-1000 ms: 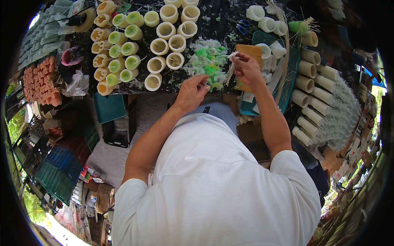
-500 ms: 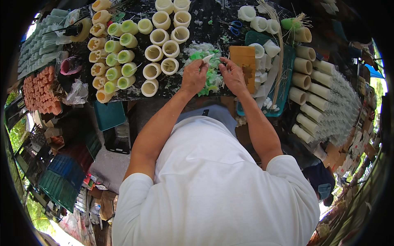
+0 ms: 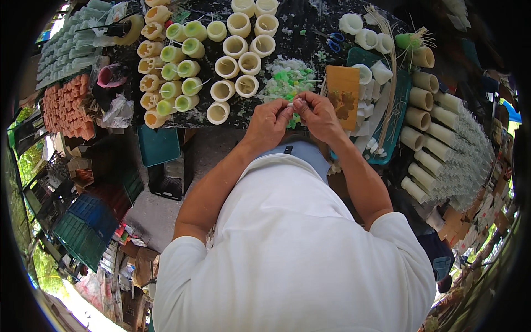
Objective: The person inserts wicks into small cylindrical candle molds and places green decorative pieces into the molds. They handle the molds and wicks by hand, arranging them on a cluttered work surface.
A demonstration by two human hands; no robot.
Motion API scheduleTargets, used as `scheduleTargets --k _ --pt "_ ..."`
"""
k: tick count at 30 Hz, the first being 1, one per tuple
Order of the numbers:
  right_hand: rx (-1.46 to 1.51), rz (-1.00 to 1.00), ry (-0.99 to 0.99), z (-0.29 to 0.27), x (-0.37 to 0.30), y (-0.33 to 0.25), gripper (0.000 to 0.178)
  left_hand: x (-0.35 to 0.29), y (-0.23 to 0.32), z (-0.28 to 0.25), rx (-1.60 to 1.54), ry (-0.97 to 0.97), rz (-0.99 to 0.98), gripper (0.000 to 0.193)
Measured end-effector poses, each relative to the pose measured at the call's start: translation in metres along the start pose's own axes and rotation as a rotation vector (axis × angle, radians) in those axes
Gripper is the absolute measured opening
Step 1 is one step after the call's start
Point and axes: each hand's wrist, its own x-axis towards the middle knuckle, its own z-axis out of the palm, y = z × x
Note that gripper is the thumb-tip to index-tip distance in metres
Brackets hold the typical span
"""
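Observation:
My left hand (image 3: pixel 267 120) and my right hand (image 3: pixel 319 117) meet at the near edge of the dark table, fingertips pinched close together. Between them shows a small white piece (image 3: pixel 290 104), perhaps wax, mostly covered by the fingers. Just beyond my hands lies a pile of green and white wax scraps (image 3: pixel 289 78). A flat orange-brown slab (image 3: pixel 343 95) is to the right of my right hand. Hollow cream wax cups (image 3: pixel 223 90) stand in rows left of the pile. Green-filled candles (image 3: pixel 171 89) with white wicks are farther left.
A teal tray (image 3: pixel 402 108) on the right holds white wax pieces and long pale strands. Blue-handled scissors (image 3: pixel 334 42) lie at the back. Pale tubes (image 3: pixel 440 133) are stacked far right; orange-pink blocks (image 3: pixel 69 108) are piled far left. Another teal tray (image 3: pixel 159 145) is below the table edge.
Both hands have drawn nearer to my body and closer together. The white piece has moved from above the scraps to the table's near edge. The whole view has shifted a little.

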Motion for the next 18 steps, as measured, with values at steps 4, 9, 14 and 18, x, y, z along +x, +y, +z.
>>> scheduleTargets --k 4,9,14,18 --pt "0.352 0.168 -0.146 0.026 -0.010 0.023 0.023 -0.034 -0.018 -0.021 -0.102 -0.057 -0.098 0.018" --pt "0.471 0.295 -0.241 0.061 -0.025 0.017 0.021 -0.076 -0.049 -0.031 -0.350 0.208 -0.237 0.015" --pt "0.330 0.292 -0.269 0.076 -0.009 0.033 0.022 -0.094 -0.058 -0.084 0.365 0.642 0.085 0.011" --pt "0.143 0.296 -0.266 0.089 0.005 0.038 0.025 -0.086 -0.065 -0.108 0.687 0.619 0.215 0.017"
